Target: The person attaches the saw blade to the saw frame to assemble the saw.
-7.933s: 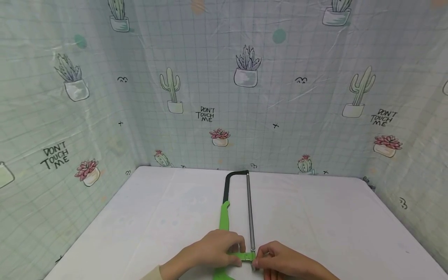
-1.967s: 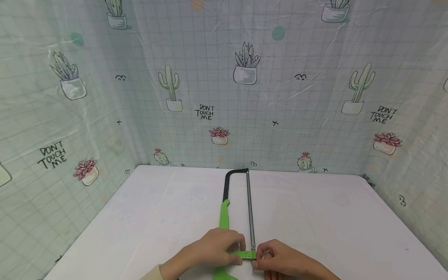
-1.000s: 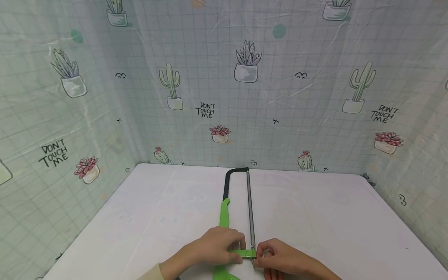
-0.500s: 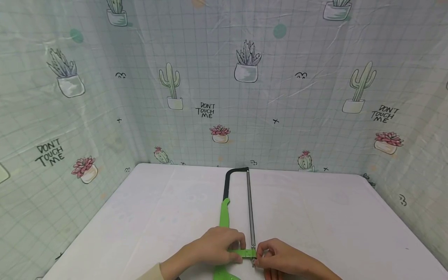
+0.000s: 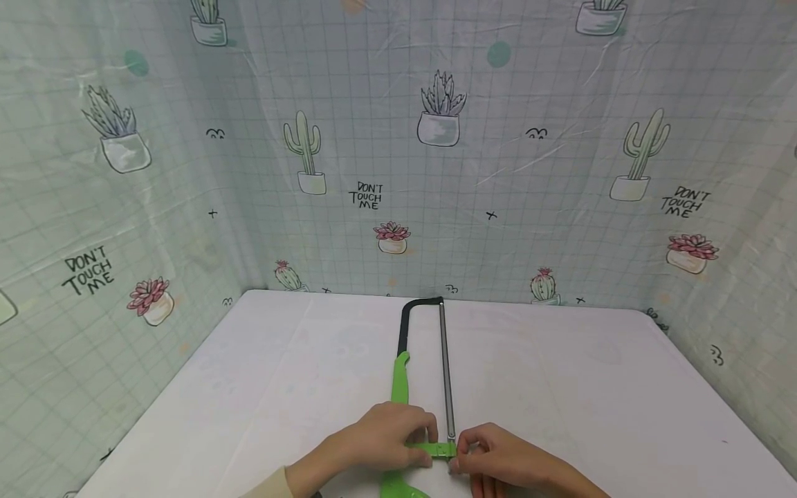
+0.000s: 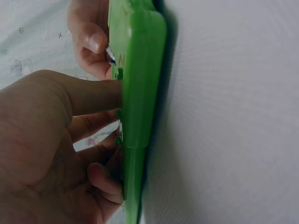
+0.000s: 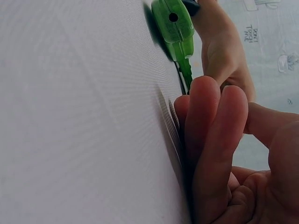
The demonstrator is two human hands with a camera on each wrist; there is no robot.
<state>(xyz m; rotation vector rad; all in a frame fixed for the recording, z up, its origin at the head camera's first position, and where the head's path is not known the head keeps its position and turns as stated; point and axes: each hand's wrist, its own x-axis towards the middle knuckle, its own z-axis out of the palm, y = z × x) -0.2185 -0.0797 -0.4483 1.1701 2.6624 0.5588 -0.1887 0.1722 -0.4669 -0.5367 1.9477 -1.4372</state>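
Note:
A hacksaw with a green handle [image 5: 400, 380] and black front frame [image 5: 403, 332] lies flat on the white table, its grey blade [image 5: 445, 366] on the right. My left hand [image 5: 386, 437] grips the green part near its short crossbar [image 5: 439, 449]; in the left wrist view, thumb and fingers press on the green body [image 6: 142, 79]. At the blade's near end, my right hand [image 5: 513, 460] pinches a small metal wing nut [image 5: 451, 467] between thumb and index finger, largely covered by them. The right wrist view shows its other fingers [image 7: 217, 130] loosely bent beside the green handle end [image 7: 173, 30].
The white table [image 5: 560, 373] spreads around the saw on both sides. A cactus-print sheet [image 5: 486, 173] hangs along the back and sides of the table. The saw's black front corner [image 5: 436, 301] lies close to the table's back edge.
The right thumb and index finger have shifted slightly at the wing nut, hiding more of it than half a second ago. The left hand and saw stay in place; the head view has tilted slightly.

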